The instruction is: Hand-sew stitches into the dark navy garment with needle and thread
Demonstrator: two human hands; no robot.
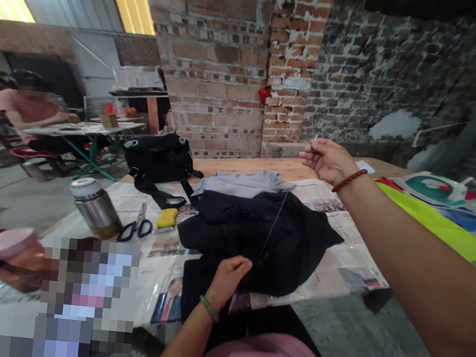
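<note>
A dark navy garment (pixel 255 219) lies spread across the newspaper-covered table in front of me. My left hand (pixel 229 278), with a green beaded bracelet, is closed at the garment's near edge, thumb and forefinger pinched on the cloth. Raised up and away to the right, my right hand (pixel 326 156) pinches a sewing needle (pixel 316 137) between its fingertips. A pale thread (pixel 276 218) slants down toward the cloth beside my left hand, and its upper part is hard to follow. Behind the dark garment lies a crumpled light grey cloth (pixel 241 183).
Left on the table are scissors (pixel 135 229), a yellow block-like item (pixel 167 217), a steel flask (pixel 96 207), a pinkish container (pixel 7 257) and a black bag (pixel 160 157). An iron (pixel 430 188) stands right, by neon-yellow cloth (pixel 439 223). Another person (pixel 30 105) sits far left.
</note>
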